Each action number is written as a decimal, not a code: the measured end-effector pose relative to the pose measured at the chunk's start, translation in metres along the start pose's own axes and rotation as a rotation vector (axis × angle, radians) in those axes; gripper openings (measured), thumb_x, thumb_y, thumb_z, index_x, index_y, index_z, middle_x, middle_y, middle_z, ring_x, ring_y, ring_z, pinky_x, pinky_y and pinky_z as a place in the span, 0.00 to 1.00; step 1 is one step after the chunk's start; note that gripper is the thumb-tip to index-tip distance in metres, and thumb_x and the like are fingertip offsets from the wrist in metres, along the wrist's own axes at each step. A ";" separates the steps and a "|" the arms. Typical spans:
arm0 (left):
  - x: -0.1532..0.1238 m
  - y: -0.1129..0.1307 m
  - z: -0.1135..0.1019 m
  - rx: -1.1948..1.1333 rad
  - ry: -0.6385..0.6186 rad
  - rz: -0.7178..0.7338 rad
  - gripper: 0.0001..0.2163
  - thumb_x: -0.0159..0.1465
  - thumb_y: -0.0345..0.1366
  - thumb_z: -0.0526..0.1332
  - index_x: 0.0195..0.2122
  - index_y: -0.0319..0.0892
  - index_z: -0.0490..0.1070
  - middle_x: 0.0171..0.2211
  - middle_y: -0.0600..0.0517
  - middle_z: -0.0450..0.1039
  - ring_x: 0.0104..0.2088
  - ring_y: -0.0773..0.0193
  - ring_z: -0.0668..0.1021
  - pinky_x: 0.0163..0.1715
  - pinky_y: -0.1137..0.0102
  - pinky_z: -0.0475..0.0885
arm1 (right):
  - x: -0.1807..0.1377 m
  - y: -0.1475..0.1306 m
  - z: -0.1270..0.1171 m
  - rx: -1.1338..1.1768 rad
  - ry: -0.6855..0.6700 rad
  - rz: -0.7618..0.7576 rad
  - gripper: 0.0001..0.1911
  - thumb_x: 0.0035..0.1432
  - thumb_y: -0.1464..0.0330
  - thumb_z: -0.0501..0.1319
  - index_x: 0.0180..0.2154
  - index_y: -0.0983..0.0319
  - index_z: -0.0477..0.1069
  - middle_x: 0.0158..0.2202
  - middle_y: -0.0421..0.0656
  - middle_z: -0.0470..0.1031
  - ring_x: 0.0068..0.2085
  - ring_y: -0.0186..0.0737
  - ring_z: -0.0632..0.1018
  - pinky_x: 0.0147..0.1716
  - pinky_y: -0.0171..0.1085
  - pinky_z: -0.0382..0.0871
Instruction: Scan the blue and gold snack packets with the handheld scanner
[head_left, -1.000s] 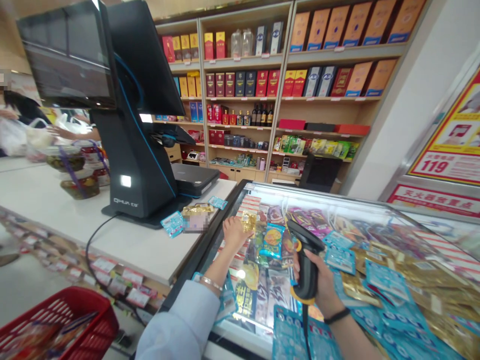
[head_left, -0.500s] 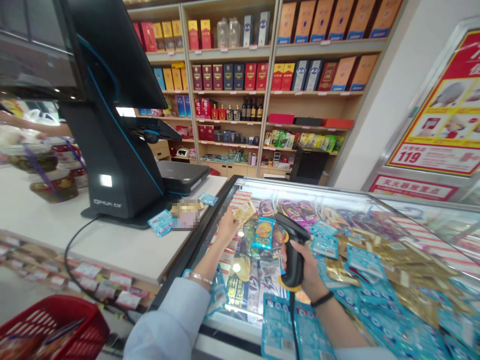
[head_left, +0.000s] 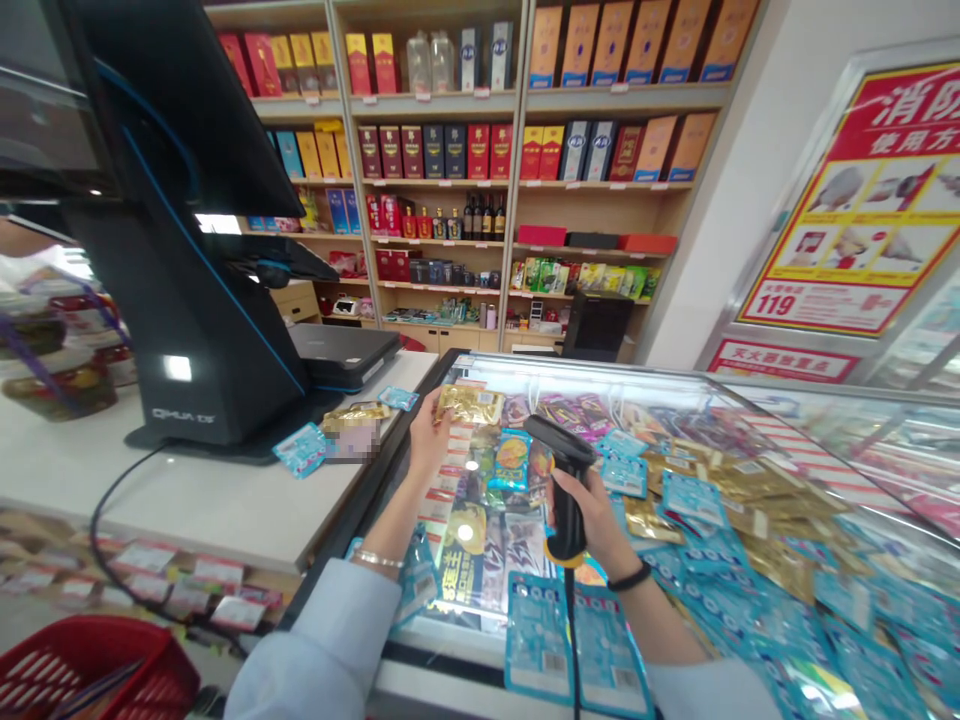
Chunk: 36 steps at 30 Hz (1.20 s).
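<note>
We see the gold packet (head_left: 472,405) raised over the far left part of the freezer (head_left: 380,480), with our left hand (head_left: 427,440) pinched narrowly on its left end; some of those fingers are hidden behind it. Its shiny, creased wrap suggests something light and soft that would bend, and the foil may be slick, so we judge an end or edge the best place to take hold, leaving the printed patch near its right end uncovered. Over the middle of the freezer our right hand (head_left: 596,510) is wrapped around the handle of the scanner (head_left: 566,455), which looks stiff and likely the heavier of the two; the handle is the natural grip, though the cord (head_left: 574,640) hanging down from it could drag. We cannot tell whether a finger presses its trigger, and its front faces away from us. Glare and reflections blur the bags (head_left: 512,460) under the freezer's glass. The pile of blue and gold packets (head_left: 750,600) on the freezer's right side runs out of view. On the counter (head_left: 217,500) left of the freezer, one packet (head_left: 352,440) is blurred out, and the till (head_left: 202,330) is cut off above. The basket (head_left: 161,665), left of the freezer's near end, is cut off too.
</note>
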<state>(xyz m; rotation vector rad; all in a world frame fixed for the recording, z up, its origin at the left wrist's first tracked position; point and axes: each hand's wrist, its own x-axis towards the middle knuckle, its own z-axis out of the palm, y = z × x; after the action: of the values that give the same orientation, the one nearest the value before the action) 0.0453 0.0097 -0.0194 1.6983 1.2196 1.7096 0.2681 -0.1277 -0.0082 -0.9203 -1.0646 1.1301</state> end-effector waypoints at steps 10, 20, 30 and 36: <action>-0.002 -0.003 0.002 0.025 -0.002 0.061 0.18 0.61 0.32 0.57 0.54 0.43 0.69 0.48 0.49 0.76 0.47 0.61 0.78 0.50 0.66 0.73 | 0.000 0.004 0.005 -0.030 -0.056 0.070 0.22 0.45 0.50 0.69 0.28 0.61 0.68 0.16 0.38 0.71 0.14 0.35 0.71 0.12 0.33 0.65; -0.001 -0.008 0.002 0.015 0.017 0.049 0.19 0.61 0.31 0.57 0.54 0.42 0.69 0.46 0.48 0.77 0.44 0.61 0.78 0.44 0.67 0.76 | 0.001 0.005 0.003 -0.036 -0.067 0.076 0.22 0.45 0.50 0.68 0.29 0.61 0.67 0.17 0.38 0.71 0.14 0.35 0.72 0.12 0.33 0.65; -0.002 -0.009 0.002 0.051 0.003 0.060 0.20 0.61 0.32 0.57 0.55 0.43 0.68 0.47 0.48 0.76 0.44 0.61 0.78 0.46 0.66 0.74 | 0.002 0.007 0.003 -0.017 -0.074 0.080 0.21 0.46 0.51 0.68 0.27 0.60 0.67 0.16 0.38 0.71 0.13 0.35 0.71 0.12 0.32 0.64; -0.002 -0.012 0.002 0.046 -0.005 0.056 0.20 0.62 0.32 0.57 0.56 0.43 0.67 0.47 0.48 0.76 0.43 0.62 0.78 0.43 0.67 0.75 | 0.001 0.006 0.003 -0.016 -0.082 0.072 0.21 0.47 0.51 0.68 0.27 0.61 0.68 0.16 0.38 0.70 0.14 0.35 0.71 0.12 0.32 0.64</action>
<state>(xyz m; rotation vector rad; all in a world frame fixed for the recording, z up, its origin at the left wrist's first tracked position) 0.0446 0.0147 -0.0306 1.7784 1.2293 1.7208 0.2637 -0.1254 -0.0126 -0.9375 -1.1155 1.2294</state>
